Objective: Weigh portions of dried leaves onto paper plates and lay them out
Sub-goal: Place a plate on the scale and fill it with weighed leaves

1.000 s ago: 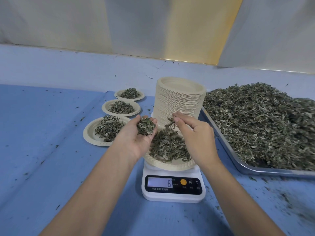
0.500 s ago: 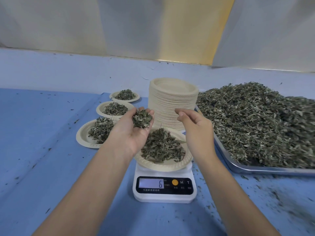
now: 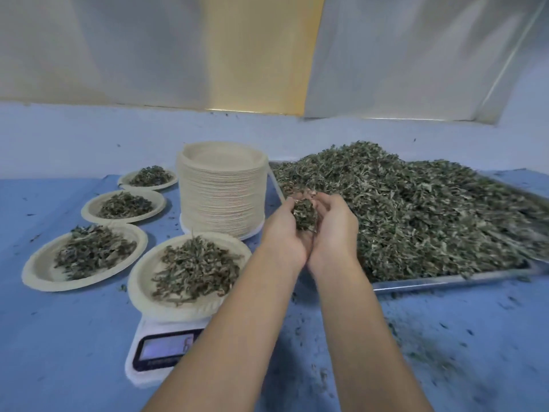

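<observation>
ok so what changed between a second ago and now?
Both hands left the plate on the scale and swung right, over the tray. The left hand keeps its clump of leaves. The right hand, earlier pinching leaves over the plate, now cups the clump too. Unchanged: the plate's portion, scale, filled plates at left, plate stack.

Both hands meet over the tray point(image 3: 445, 281): left hand point(image 3: 285, 233) and right hand point(image 3: 335, 230) cup a clump of leaves point(image 3: 304, 214) above the heap's near corner. A loaded plate point(image 3: 142, 281) sits on the scale point(image 3: 166, 352), with a row of filled plates point(image 3: 38, 272) to its left and the plate stack point(image 3: 221, 197) behind.
</observation>
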Available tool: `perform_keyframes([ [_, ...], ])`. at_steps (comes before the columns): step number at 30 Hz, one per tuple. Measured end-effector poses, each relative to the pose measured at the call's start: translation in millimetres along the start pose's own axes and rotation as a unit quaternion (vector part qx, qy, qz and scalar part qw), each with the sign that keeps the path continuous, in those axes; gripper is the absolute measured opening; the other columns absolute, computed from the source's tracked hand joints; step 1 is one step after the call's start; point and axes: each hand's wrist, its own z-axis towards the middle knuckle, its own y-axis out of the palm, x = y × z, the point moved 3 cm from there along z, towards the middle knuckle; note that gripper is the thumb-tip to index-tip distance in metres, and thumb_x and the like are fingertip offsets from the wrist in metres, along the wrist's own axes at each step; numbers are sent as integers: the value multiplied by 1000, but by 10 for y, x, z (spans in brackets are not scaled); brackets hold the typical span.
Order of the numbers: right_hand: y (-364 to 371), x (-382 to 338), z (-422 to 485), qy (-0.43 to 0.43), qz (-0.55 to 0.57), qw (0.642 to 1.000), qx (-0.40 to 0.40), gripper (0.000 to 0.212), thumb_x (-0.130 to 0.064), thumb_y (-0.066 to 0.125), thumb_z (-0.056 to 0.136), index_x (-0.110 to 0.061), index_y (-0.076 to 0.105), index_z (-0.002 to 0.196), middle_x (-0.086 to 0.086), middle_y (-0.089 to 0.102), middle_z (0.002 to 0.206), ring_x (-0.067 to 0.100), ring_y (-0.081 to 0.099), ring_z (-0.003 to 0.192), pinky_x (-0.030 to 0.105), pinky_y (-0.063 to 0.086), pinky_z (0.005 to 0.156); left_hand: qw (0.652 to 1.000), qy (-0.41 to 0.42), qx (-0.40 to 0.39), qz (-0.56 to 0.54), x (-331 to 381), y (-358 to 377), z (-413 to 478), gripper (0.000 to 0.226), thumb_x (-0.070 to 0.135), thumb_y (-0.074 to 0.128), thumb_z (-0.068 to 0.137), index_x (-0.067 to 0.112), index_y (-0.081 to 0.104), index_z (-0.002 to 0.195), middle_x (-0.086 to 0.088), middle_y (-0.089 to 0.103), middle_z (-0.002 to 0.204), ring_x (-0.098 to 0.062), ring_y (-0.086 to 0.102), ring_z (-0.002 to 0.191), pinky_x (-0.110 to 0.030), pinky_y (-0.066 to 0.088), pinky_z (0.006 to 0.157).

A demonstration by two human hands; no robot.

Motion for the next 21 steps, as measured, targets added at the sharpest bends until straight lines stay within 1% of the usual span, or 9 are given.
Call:
perform_keyframes([
  [1,-91,-40,74,-8,-21,999,38,22,-9,48,89,8,61,85,27,66,94,40,58,103,32,40,69,998,-5,13,55,-97,25,60,19,19,44,99,12,56,87,-16,63,88,-24,61,70,-31,54,55],
  [2,-185,-77,135,-16,-36,997,70,19,-11,48,89,0,59,77,30,63,96,10,40,81,33,37,71,992,-6,26,121,-181,46,105,18,21,46,99,14,59,89,-16,62,101,-25,60,80,-34,53,63],
  [3,-267,-107,173,-18,-48,994,94,15,-15,49,88,-6,58,81,23,62,91,26,53,78,34,38,73,984,-5,31,178,-255,68,139,18,25,47,99,15,61,93,-14,61,109,-25,59,86,-35,51,71],
  [6,-460,-148,260,-45,-76,987,138,28,-22,46,88,-11,54,113,5,56,104,22,49,98,36,40,91,946,23,-2,324,-396,151,174,39,46,42,97,18,64,113,-2,58,127,-19,52,116,-36,40,99],
  [8,-518,-140,291,-58,-103,981,153,42,-22,43,89,-10,49,130,5,55,114,22,44,108,36,34,96,934,35,-30,356,-440,183,166,49,58,33,95,23,65,105,3,45,143,-14,34,135,-38,26,112],
  [10,-524,-132,293,-43,-93,984,144,42,-19,43,92,-10,49,133,7,55,116,22,47,105,33,36,90,937,39,-43,345,-456,166,197,48,57,30,96,25,66,101,3,41,147,-12,29,138,-40,22,115],
  [16,-444,-98,248,-5,-43,994,101,20,-11,46,92,-8,60,106,0,58,84,11,55,75,27,42,59,955,68,-58,282,-331,59,151,40,28,31,103,9,53,131,-4,50,140,-13,44,131,-27,34,109],
  [18,-388,-90,214,-5,-28,997,70,20,-7,46,92,-4,63,103,5,65,94,11,62,83,32,52,64,960,72,-61,263,-246,17,83,40,23,30,104,3,52,130,-10,53,136,-17,48,128,-28,37,107],
  [21,-289,-59,178,0,-1,1000,2,18,-4,45,95,-5,61,103,10,66,96,11,64,81,20,53,71,958,100,-66,261,-56,-80,-57,38,20,31,103,-2,54,125,-14,56,132,-19,52,123,-25,42,98],
])
